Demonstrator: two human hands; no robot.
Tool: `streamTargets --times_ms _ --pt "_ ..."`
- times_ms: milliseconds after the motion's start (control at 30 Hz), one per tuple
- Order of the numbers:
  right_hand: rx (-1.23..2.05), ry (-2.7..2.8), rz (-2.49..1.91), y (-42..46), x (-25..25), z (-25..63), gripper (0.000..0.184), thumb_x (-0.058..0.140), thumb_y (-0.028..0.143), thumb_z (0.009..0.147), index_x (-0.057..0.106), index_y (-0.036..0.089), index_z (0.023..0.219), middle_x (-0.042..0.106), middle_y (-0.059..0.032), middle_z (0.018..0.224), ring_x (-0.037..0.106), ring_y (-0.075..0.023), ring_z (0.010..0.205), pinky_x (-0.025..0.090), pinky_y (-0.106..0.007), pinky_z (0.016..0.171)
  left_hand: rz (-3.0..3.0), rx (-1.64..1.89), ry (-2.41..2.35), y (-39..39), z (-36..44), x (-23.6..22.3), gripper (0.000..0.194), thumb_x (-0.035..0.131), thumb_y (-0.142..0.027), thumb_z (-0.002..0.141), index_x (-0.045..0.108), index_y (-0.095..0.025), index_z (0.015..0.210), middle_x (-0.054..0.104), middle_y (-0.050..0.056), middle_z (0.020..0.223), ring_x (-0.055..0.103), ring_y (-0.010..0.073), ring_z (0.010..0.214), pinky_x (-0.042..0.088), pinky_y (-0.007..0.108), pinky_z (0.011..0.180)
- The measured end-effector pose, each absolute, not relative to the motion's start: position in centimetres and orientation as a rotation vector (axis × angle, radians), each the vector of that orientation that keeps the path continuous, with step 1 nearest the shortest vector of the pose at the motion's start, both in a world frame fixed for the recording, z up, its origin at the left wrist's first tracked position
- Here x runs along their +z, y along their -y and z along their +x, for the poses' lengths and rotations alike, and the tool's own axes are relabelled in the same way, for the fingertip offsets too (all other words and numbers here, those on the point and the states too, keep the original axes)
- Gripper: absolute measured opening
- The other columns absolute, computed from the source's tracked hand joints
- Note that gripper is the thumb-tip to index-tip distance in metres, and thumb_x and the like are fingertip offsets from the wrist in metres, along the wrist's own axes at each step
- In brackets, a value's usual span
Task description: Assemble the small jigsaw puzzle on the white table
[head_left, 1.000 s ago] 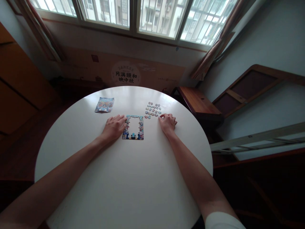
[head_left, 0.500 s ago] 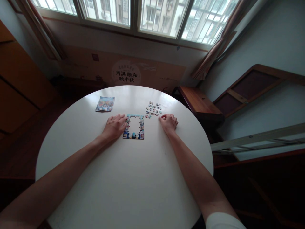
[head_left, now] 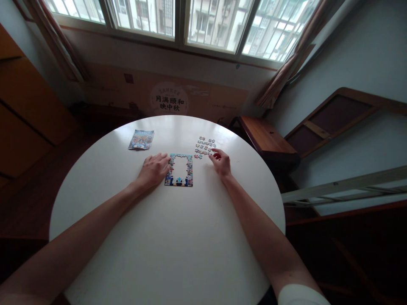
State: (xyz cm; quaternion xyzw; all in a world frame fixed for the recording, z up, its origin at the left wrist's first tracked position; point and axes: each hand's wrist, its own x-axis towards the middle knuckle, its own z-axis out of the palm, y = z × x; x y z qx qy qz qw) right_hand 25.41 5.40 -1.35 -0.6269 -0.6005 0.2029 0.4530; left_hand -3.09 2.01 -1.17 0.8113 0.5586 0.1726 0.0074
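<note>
A small jigsaw frame (head_left: 179, 170), its border assembled and its middle bare, lies on the round white table (head_left: 165, 237). My left hand (head_left: 153, 168) rests flat on the table against the frame's left edge, fingers stretched out. Several loose puzzle pieces (head_left: 204, 146) lie scattered just beyond the frame's right corner. My right hand (head_left: 220, 161) is lifted a little at the near edge of that pile, fingers curled with thumb and forefinger pinched together. Whether a piece sits in the pinch is too small to tell.
A colourful printed puzzle bag (head_left: 141, 139) lies at the table's far left. A wooden side table (head_left: 265, 137) and a leaning wooden frame (head_left: 333, 114) stand to the right. A cardboard box (head_left: 168, 99) with printed characters sits below the window.
My right hand has lifted off the table and shifted left toward the loose pieces, its fingers now pinched. My left hand has stayed on the frame's edge.
</note>
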Motion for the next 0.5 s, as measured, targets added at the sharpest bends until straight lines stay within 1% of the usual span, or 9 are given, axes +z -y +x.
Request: streamTargets --times_ms 100,200,333,400,500 --pt "0.690 1.513 -1.260 -5.3 -1.5 23.6 0.026 0.066 0.041 0.074 0.072 0.019 0.086 0.070 -0.0057 0.086 0.061 -0.0166 0.075 0.049 -0.032 0.072 2.532 0.529 -1.759 -2.0 -3.1 -1.2 0.039 0.040 -0.036 0.095 0.058 -0.028 0.129 0.053 0.004 0.142 0.043 0.0232 0.134 0.030 0.043 0.111" --pt "0.948 1.497 -1.044 -4.5 -1.3 21.6 0.025 0.075 0.043 0.067 0.072 0.021 0.079 0.070 -0.0033 0.079 0.063 -0.0163 0.073 0.051 -0.031 0.069 2.540 0.533 -1.759 -2.0 -3.1 -1.2 0.039 0.039 -0.036 0.095 0.058 -0.029 0.129 0.053 0.004 0.142 0.043 0.0229 0.134 0.030 0.043 0.111" --pt "1.164 1.400 -0.924 -3.3 -0.7 20.2 0.030 0.082 0.043 0.059 0.066 0.021 0.070 0.066 0.0002 0.069 0.063 -0.0147 0.066 0.052 -0.030 0.064 2.557 0.547 -1.750 -2.1 -3.1 -1.4 0.040 0.040 -0.037 0.095 0.058 -0.027 0.129 0.052 0.005 0.142 0.044 0.0234 0.133 0.031 0.043 0.110" --pt "1.194 1.368 -0.906 -3.1 -0.6 20.0 0.031 0.083 0.042 0.057 0.065 0.021 0.069 0.066 0.0008 0.068 0.064 -0.0144 0.066 0.053 -0.030 0.066 2.558 0.555 -1.746 -2.1 -3.1 -1.5 0.040 0.040 -0.037 0.095 0.058 -0.026 0.129 0.053 0.005 0.142 0.044 0.0238 0.133 0.031 0.043 0.110" --pt "1.204 1.331 -0.923 -3.2 -0.7 20.1 0.031 0.083 0.041 0.056 0.070 0.021 0.076 0.071 -0.0010 0.076 0.066 -0.0160 0.073 0.055 -0.033 0.074 2.554 0.567 -1.744 -2.2 -3.2 -1.7 0.040 0.039 -0.037 0.095 0.058 -0.026 0.128 0.053 0.005 0.142 0.044 0.0242 0.133 0.030 0.044 0.110"
